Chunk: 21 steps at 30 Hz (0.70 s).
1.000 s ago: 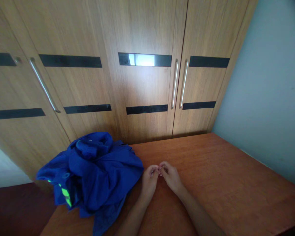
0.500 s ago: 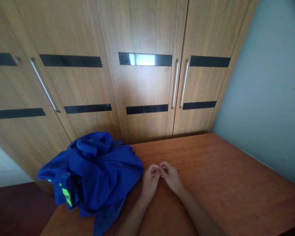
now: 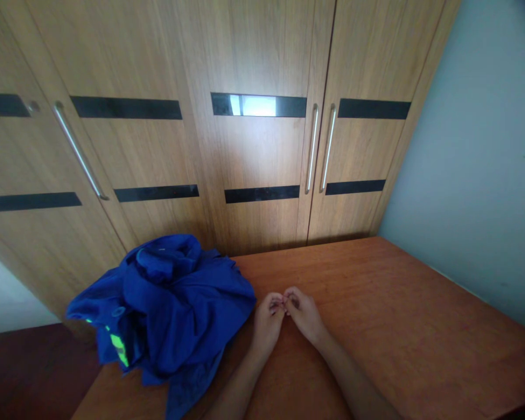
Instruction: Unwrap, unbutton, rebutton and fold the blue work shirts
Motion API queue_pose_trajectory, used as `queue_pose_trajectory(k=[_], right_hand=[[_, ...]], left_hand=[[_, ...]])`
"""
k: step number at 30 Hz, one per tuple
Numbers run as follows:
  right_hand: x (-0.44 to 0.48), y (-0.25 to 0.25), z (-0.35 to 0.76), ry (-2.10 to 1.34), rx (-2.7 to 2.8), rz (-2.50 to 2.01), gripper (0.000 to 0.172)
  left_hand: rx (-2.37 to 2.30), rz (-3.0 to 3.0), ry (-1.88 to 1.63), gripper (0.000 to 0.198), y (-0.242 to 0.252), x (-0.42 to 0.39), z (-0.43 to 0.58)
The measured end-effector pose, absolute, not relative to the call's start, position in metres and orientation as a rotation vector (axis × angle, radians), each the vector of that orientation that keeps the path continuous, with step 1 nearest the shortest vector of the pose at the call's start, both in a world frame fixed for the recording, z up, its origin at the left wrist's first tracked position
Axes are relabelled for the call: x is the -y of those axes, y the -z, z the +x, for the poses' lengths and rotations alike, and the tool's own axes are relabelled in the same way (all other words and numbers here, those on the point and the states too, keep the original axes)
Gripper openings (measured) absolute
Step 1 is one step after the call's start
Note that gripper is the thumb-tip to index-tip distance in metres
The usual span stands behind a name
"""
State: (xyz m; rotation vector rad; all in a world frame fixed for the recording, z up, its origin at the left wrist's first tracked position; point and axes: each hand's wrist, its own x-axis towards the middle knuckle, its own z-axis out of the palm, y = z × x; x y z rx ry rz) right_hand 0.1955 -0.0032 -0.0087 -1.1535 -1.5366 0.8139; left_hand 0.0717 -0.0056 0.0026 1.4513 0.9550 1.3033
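Note:
My left hand (image 3: 269,321) and my right hand (image 3: 304,315) meet over the table, their fingertips touching. The fingers of both are curled in toward the thumbs, and I see nothing held in them. Just left of my left hand, apart from it by a narrow gap, lies a crumpled blue garment (image 3: 188,315). It is heaped in loose folds, with a bright yellow-green patch and a round button-like spot at its left side. One flap of it hangs toward the near edge.
The reddish-brown wooden table (image 3: 402,326) reaches back to a wooden wardrobe (image 3: 258,151) with metal bar handles (image 3: 312,149) and black strips. A pale wall (image 3: 472,175) bounds the right side. Dark floor (image 3: 30,373) shows at lower left.

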Motion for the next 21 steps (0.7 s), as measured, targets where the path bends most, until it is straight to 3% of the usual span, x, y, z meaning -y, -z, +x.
queue_pose_trajectory(k=[7, 13, 18, 21], right_hand=[[-0.001, 0.013, 0.197, -0.874, 1.488, -1.124, 0.014], [-0.005, 0.016, 0.202, -0.99, 1.319, -1.042, 0.02], [-0.004, 0.016, 0.199, -0.998, 1.376, -1.061, 0.021], [-0.003, 0.015, 0.196, -0.973, 1.404, -1.087, 0.022]], left_hand=[[-1.035, 1.573, -1.279, 0.013, -0.005, 0.012, 0.074], [-1.146, 2.243, -1.104, 0.054, -0.024, 0.035, 0.073], [-1.347, 2.483, -1.149, 0.05, -0.078, 0.039, 0.036], [-1.739, 2.553, -1.243, 0.047, -0.127, 0.038, -0.012]])
